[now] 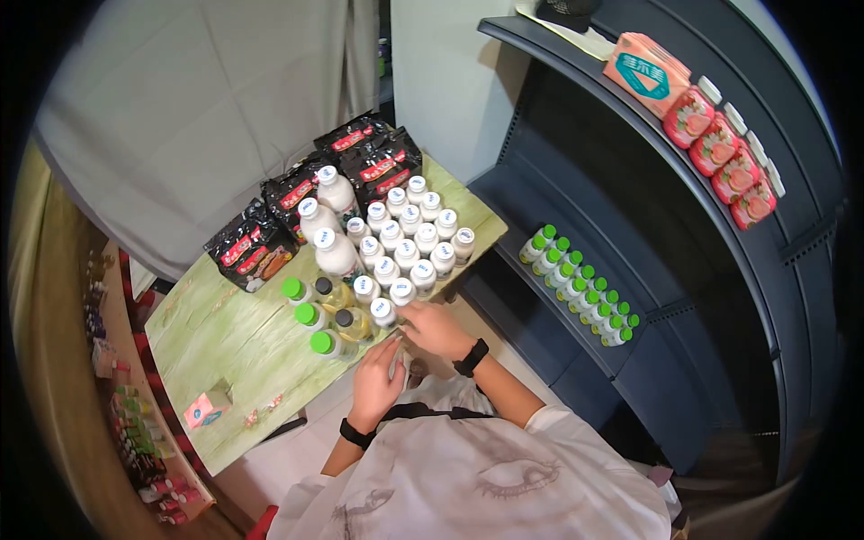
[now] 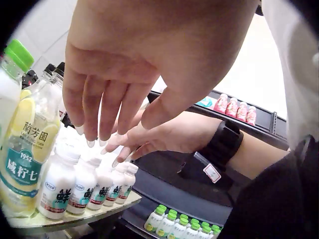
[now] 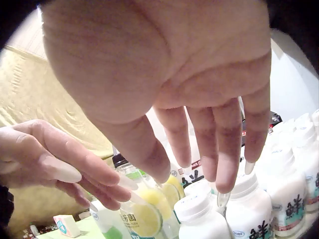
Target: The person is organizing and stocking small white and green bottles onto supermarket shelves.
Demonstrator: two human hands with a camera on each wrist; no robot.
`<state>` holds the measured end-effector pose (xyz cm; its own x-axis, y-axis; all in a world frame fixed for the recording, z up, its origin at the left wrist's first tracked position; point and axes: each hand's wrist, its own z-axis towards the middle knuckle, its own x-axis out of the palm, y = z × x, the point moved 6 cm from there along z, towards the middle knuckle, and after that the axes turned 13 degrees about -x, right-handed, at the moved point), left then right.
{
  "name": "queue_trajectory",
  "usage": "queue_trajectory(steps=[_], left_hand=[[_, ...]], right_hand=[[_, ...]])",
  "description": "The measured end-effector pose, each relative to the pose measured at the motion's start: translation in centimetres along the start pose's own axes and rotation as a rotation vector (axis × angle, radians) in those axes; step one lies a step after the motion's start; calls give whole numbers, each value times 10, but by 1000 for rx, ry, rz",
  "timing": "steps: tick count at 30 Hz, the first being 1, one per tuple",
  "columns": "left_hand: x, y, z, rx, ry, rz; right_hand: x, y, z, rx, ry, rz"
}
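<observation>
Several small white milk bottles [image 1: 425, 237] with white caps stand in close rows on the marbled green table [image 1: 261, 360]. My right hand [image 1: 439, 330] is beside the front bottle [image 1: 383, 311], its fingers loosely extended and holding nothing. In the right wrist view, the right fingertips overlap the bottle caps [image 3: 242, 185]. Close to it, my left hand [image 1: 378, 382] is held off the table's front edge, its fingers nearly straight and nothing in them. Nearest to the left hand are lemon drink bottles [image 1: 354, 324] with black caps and green-capped bottles [image 1: 328, 344].
Larger white bottles [image 1: 336, 254] and black packages [image 1: 250, 247] stand behind. A small pink carton [image 1: 207, 409] sits at the table's left corner. To the right, a dark shelf unit [image 1: 576, 108] carries green-capped bottles [image 1: 580, 286] low down, with pink bottles [image 1: 717, 144] and a pink box [image 1: 646, 72] above.
</observation>
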<state>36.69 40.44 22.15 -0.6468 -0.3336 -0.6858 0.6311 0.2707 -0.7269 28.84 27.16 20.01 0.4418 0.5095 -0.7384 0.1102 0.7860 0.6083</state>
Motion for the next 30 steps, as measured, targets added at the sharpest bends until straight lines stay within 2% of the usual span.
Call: queue_trajectory(steps=[3,11,20,24,30], left_hand=[[1,12,3,-59,24,-15],[3,26,17,-92,59,5],[11,39,32,-137,94,28],[17,43,38,-191,96,99],[25,43,43,-177,134,106]], right_hand=[[7,-1,13,6,29,-15],[32,-14,39,-51,59,-31],[46,-29,51,-32,123,-8],[50,-35,54,21,231,-16],[48,-31,57,22,307,8]])
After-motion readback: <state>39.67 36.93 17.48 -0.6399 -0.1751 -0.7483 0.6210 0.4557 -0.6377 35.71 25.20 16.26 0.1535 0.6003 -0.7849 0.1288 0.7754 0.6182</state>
